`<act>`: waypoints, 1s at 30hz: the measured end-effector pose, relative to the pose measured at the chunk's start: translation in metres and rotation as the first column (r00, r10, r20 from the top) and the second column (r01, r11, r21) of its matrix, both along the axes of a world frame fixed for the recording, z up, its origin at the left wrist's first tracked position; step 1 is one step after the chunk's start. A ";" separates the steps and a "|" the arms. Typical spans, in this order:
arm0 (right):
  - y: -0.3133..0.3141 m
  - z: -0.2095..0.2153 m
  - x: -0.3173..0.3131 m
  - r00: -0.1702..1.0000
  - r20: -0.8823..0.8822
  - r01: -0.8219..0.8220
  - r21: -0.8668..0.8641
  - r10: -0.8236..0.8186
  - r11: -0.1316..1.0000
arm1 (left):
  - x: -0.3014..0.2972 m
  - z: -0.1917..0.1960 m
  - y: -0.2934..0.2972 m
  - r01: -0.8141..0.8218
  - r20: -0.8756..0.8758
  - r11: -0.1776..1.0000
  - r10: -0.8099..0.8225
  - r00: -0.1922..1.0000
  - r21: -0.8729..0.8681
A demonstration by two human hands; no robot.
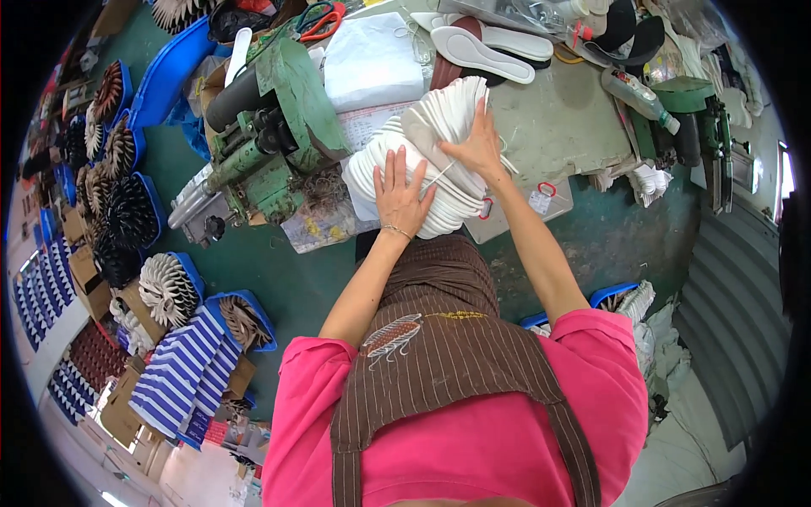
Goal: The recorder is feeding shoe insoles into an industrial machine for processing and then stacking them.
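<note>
A thick fanned bundle of white insoles [449,205] lies at the table's near edge, just beyond my apron. A thin pale cord seems to run across it. My left hand [402,200] rests on the bundle's left part, its fingers spread and lying flat. On the upper right of the bundle is my right hand [480,150], with stretched fingers along the edge and the thumb reaching over the top. The undersides of the insoles are hidden.
A green machine [262,152] stands left of the bundle. Behind lie a white cloth [374,63] and loose insoles [481,56]. Orange-red scissors [325,21] are at the back. A plastic bottle [639,95] lies right. Blue bins [193,272] with fanned bundles stand at left.
</note>
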State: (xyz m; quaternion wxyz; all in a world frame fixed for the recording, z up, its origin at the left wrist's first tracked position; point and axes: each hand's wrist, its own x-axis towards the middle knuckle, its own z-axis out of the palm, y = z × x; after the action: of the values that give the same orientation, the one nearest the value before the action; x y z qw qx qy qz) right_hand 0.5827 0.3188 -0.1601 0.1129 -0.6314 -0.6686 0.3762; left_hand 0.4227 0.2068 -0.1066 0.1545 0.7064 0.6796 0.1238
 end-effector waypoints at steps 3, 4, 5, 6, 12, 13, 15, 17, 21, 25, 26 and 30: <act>-0.008 0.010 -0.006 1.000 0.023 0.005 -0.022 -0.004 1.000 | -0.002 -0.001 0.001 0.013 -0.024 1.000 -0.013 1.000 -0.012; -0.010 0.015 -0.007 0.997 0.057 -0.044 -0.013 0.045 0.999 | 0.000 0.001 0.002 0.014 -0.031 1.000 -0.014 0.999 -0.017; -0.009 0.014 -0.008 0.997 0.057 -0.047 -0.015 0.047 0.999 | 0.001 0.002 0.003 0.011 -0.031 1.000 -0.012 0.999 -0.019; -0.005 0.011 -0.010 0.997 0.071 -0.015 -0.070 0.020 0.997 | 0.002 0.003 0.004 0.011 -0.017 1.000 -0.011 1.000 -0.024; 0.000 0.003 -0.008 0.975 0.220 0.084 -0.207 -0.038 0.975 | 0.016 0.006 0.007 0.063 -0.008 0.997 -0.063 0.998 -0.048; 0.000 0.003 -0.008 0.974 0.223 0.082 -0.235 -0.029 0.968 | 0.018 0.007 0.008 0.081 -0.032 0.993 -0.084 0.996 -0.088; -0.004 -0.001 -0.014 0.982 0.163 0.121 -0.169 -0.094 0.978 | 0.018 0.006 0.013 0.087 -0.031 0.992 -0.090 0.995 -0.089; -0.011 0.007 -0.020 0.985 0.094 0.153 -0.103 -0.143 0.983 | 0.016 0.005 0.010 0.081 -0.035 0.993 -0.085 0.996 -0.087; -0.001 0.024 -0.024 0.863 -0.172 0.504 0.320 -0.475 0.802 | 0.014 0.004 0.006 0.085 0.010 0.991 -0.084 0.996 -0.099; 0.039 0.043 0.017 -0.051 -0.720 0.803 -0.442 -0.693 0.400 | 0.013 -0.006 -0.001 0.095 -0.010 0.993 -0.096 0.995 -0.068; 0.038 0.055 0.038 -0.144 -0.760 0.671 -0.545 -0.633 0.502 | 0.011 -0.009 -0.007 0.096 -0.015 0.992 -0.098 0.995 -0.085; 0.011 0.153 0.070 -0.214 -0.773 0.293 -0.634 -0.597 0.716 | -0.006 0.001 0.000 0.027 0.200 0.994 -0.004 0.980 -0.110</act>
State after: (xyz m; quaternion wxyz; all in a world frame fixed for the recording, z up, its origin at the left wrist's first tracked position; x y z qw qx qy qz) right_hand 0.6528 0.3296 -0.0070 0.5974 -0.3835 -0.0656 0.7012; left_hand 0.4171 0.2071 -0.1060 0.2623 0.6858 0.6611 0.1543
